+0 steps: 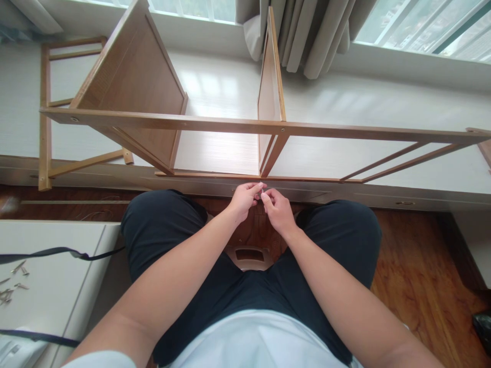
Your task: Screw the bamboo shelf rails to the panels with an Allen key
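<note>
Bright daylight enters through the windows (422,25) at top, glaring on the white sill (215,82); sharp focus, wide-angle bending at the edges

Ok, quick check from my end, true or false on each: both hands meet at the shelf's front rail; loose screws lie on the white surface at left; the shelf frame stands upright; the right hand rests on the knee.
1. Left hand and right hand meet at the wooden shelf frame's front rail, pinching a small part: true.
2. Loose screws lie on the white surface at left: true.
3. Frame stands upright: false, it lies on its side.
4. Right hand rests on the knee: false, it is raised at the rail.
</note>
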The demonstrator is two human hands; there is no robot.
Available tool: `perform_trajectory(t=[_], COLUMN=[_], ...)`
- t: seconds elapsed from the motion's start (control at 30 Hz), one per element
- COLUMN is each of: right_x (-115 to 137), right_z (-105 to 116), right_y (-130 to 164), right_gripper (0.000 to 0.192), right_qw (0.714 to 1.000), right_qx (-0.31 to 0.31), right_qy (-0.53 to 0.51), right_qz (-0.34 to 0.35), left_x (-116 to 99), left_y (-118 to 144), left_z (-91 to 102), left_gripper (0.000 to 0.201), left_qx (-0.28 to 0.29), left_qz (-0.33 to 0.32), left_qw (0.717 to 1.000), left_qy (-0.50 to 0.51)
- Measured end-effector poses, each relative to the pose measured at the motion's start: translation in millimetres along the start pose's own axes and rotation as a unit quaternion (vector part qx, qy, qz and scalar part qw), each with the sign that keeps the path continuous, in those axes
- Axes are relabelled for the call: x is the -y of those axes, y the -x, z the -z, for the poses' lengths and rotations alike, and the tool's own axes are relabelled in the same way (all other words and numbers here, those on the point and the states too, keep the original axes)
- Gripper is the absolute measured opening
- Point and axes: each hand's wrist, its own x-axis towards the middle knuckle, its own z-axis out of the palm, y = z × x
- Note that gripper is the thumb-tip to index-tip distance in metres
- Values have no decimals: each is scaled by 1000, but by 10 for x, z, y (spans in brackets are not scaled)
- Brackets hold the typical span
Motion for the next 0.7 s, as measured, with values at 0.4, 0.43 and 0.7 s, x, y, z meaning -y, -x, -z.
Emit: perform_trajectory(t=[0.4,0.43,0.7], right_x=[9,12,2], right_z=[3,3,1], right_y=[15,16,12], right_gripper=[28,28,28], right_qw=[999,999,999], right_qx=[-16,-17,-20], right_qy=[38,40,34], right_qz=[10,10,10], left_x=[2,5,2], left_y=[-20,-20,-38], left_z=[8,9,17], left_gripper=[35,35,42], left_qx=[8,8,8], left_qz=[11,13,10], left_qw=[1000,1000,1000], left_qy=[3,5,14])
